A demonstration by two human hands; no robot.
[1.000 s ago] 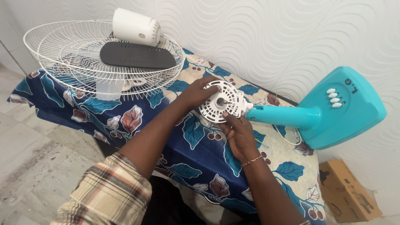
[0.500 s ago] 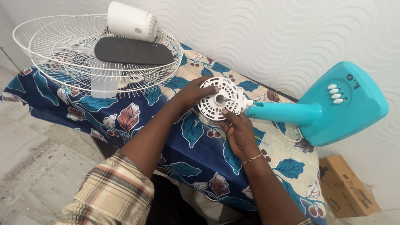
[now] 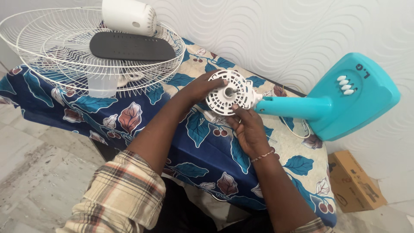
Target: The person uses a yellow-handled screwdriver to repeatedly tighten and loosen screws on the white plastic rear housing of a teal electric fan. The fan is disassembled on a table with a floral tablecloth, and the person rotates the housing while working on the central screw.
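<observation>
right now, head view: left hand [image 3: 200, 88] grips the rim of the white fan motor housing [image 3: 227, 92] over the desk [image 3: 181, 142]; right hand [image 3: 247, 128] cups it from below. teal fan stand [image 3: 345, 101] lies attached on the right, wire grille [image 3: 56, 47] far left.

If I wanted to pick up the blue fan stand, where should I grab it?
Probably the straight neck of the blue fan stand, gripped from above. It lies sideways across the table, slim enough to wrap fingers round. The wide base overhangs the edge and looks heavy, so grip close to it. Both hands hold the white motor head.
</observation>
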